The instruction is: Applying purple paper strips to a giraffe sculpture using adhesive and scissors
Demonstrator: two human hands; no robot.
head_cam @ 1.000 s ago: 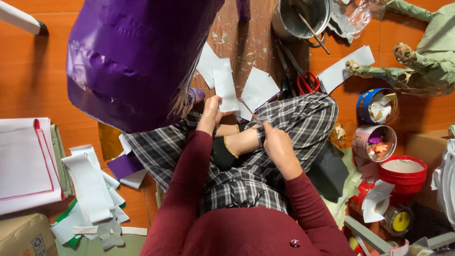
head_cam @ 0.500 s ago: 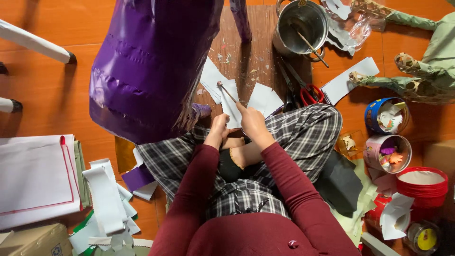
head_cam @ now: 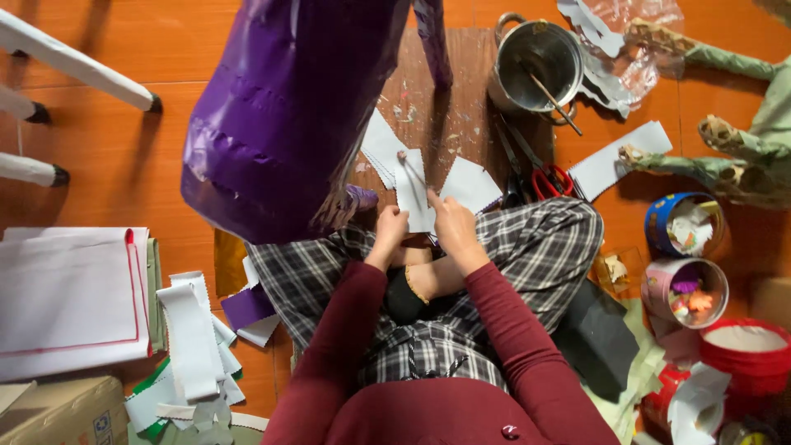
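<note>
- The white paper piece (head_cam: 414, 202) sits above the person's lap, over the brown board (head_cam: 461, 99); it looks thin, light and floppy, best taken by its lower edge.
- The left hand (head_cam: 389, 231) pinches that lower edge.
- The right hand (head_cam: 449, 227) pinches a thin stick (head_cam: 410, 171) lying across the sheet.
- Beside them hangs a glossy, crinkled purple paper form (head_cam: 280, 115); a metal pot (head_cam: 540, 66) and red-handled scissors (head_cam: 548, 177) are near.

Orange floor (head_cam: 107, 165) carries a brown board (head_cam: 461, 99) top centre, metal pot (head_cam: 540, 62) upper right, paper stack (head_cam: 70, 301) left.
</note>
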